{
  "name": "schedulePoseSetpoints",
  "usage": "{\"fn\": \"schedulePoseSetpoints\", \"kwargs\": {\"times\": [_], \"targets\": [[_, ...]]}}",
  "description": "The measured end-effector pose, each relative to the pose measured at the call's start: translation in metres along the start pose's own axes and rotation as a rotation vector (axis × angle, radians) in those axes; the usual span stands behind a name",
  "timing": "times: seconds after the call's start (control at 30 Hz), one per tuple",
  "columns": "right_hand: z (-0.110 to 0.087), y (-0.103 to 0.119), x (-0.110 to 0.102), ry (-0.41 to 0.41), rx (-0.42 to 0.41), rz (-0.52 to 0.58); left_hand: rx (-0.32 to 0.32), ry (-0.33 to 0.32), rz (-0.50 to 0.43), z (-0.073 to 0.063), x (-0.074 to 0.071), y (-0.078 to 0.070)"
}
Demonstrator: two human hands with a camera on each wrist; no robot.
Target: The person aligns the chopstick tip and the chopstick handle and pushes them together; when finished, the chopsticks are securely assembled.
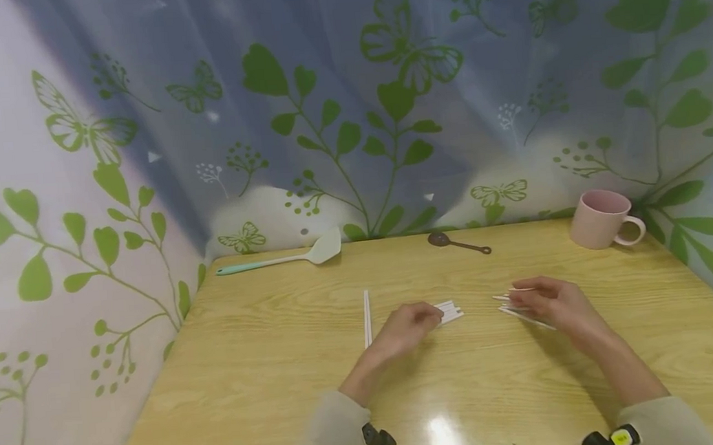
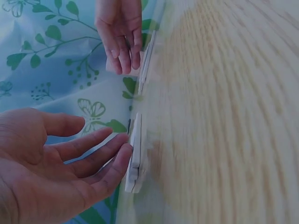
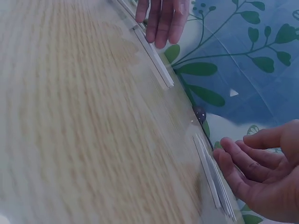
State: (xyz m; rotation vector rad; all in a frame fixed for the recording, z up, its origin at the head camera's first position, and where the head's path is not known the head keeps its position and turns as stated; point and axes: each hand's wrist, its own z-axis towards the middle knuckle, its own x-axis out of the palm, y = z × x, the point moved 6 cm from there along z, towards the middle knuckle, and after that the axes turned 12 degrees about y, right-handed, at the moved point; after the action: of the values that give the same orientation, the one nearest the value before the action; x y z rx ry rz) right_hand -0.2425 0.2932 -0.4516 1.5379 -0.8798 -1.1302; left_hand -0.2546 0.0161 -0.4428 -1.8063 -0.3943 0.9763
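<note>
A small group of slim white sticks (image 1: 451, 312) lies side by side on the table. My left hand (image 1: 409, 330) is over its left end, fingertips right at the sticks (image 2: 135, 156) in the left wrist view, with the thumb apart. To the right, more white sticks (image 1: 527, 317) lie somewhat spread under my right hand (image 1: 551, 304). In the right wrist view, the right hand (image 3: 257, 170) has loosely bent fingers beside those sticks (image 3: 210, 175), its thumb not closed on them. Left of my left hand, a pair of white sticks (image 1: 367, 318) points away from me, the near ends hidden.
Along the back of the wood-grain table (image 1: 250, 395) lie a pale turner (image 1: 324, 247) with a green handle and a dark brown spoon (image 1: 457, 243). A pink mug (image 1: 597, 221) stands at the back right corner. Leaf-patterned curtain (image 1: 324, 114) borders the table.
</note>
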Motion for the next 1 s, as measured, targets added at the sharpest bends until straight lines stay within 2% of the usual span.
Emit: {"fn": "schedulePoseSetpoints", "kwargs": {"times": [0.2, 0.37, 0.53, 0.7, 0.87, 1.0], "targets": [[0.001, -0.001, -0.005, 0.009, 0.049, -0.099, -0.008, -0.012, 0.019, 0.004, 0.003, 0.001], [0.001, -0.007, -0.001, 0.039, 0.067, -0.087, -0.017, -0.011, 0.077, 0.006, 0.007, 0.002], [0.002, -0.007, 0.001, 0.046, 0.056, -0.085, -0.013, 0.004, 0.091, 0.006, 0.012, 0.001], [0.001, -0.008, 0.0, 0.046, 0.083, -0.129, -0.02, 0.013, 0.106, 0.004, 0.017, 0.001], [0.0, -0.01, -0.002, 0.042, 0.098, -0.172, -0.014, -0.018, 0.124, 0.004, 0.019, 0.001], [0.0, -0.014, -0.002, 0.043, 0.107, -0.219, -0.003, -0.014, 0.13, 0.004, 0.021, 0.0]]}}
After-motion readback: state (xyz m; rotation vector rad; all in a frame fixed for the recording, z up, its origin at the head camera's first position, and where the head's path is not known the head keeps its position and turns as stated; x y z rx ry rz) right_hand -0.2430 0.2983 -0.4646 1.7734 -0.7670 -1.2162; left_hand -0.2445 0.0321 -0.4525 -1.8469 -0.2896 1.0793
